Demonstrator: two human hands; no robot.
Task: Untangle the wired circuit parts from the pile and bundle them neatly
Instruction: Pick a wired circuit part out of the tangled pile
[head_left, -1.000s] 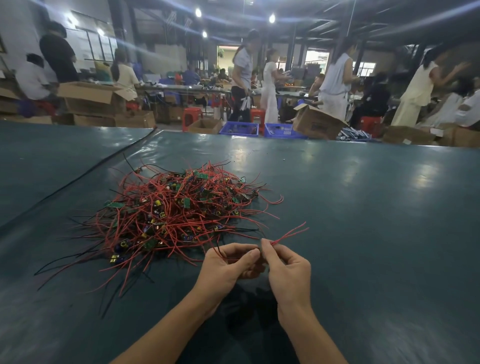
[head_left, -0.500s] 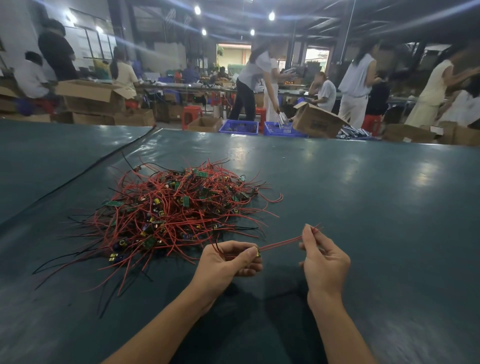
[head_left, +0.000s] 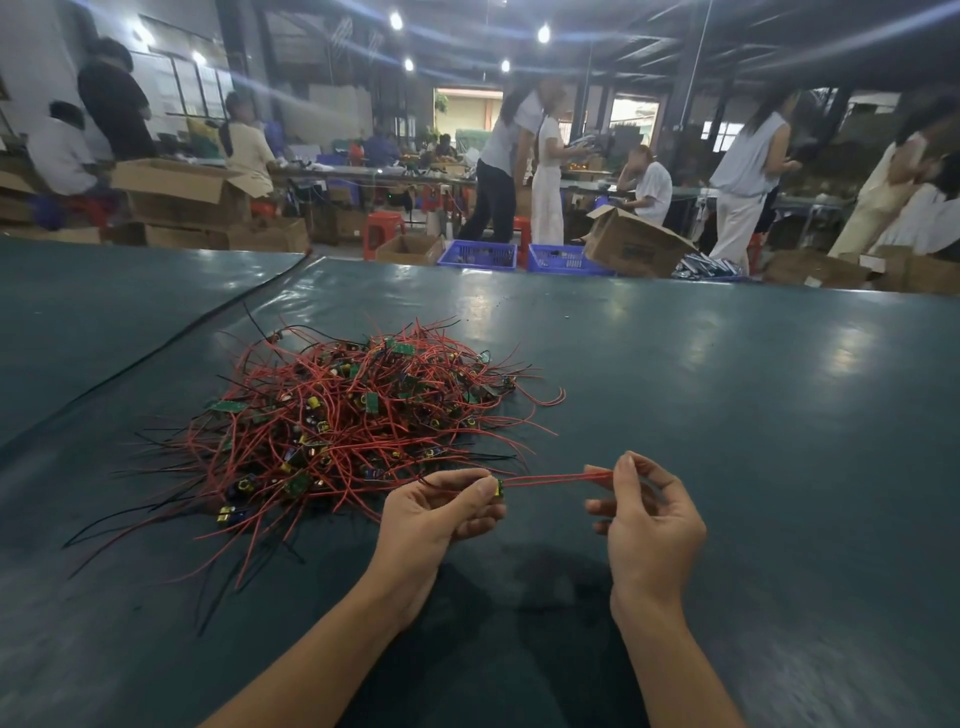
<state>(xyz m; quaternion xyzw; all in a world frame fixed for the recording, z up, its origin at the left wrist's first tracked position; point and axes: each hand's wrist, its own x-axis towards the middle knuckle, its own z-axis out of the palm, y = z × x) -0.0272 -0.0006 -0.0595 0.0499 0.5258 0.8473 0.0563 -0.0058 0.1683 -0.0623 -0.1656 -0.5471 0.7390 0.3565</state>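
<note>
A tangled pile of wired circuit parts (head_left: 358, 415), red and black wires with small green boards, lies on the dark green table (head_left: 727, 415) left of centre. Just in front of the pile, my left hand (head_left: 441, 512) pinches one small circuit part (head_left: 500, 488) at its board. That part's red wires (head_left: 556, 479) run straight to the right, held taut above the table. My right hand (head_left: 649, 509) pinches the far ends of those wires between thumb and forefinger.
Loose red and black wire ends (head_left: 156, 525) spread out from the pile toward the near left. A seam (head_left: 171, 343) crosses the table at the left. Beyond the far edge stand cardboard boxes (head_left: 634, 244), blue crates (head_left: 478, 254) and several people.
My hands were together at the part one second ago. The right hand has slid to the right along the red wires, drawing them out straight; the left hand has stayed in place.
</note>
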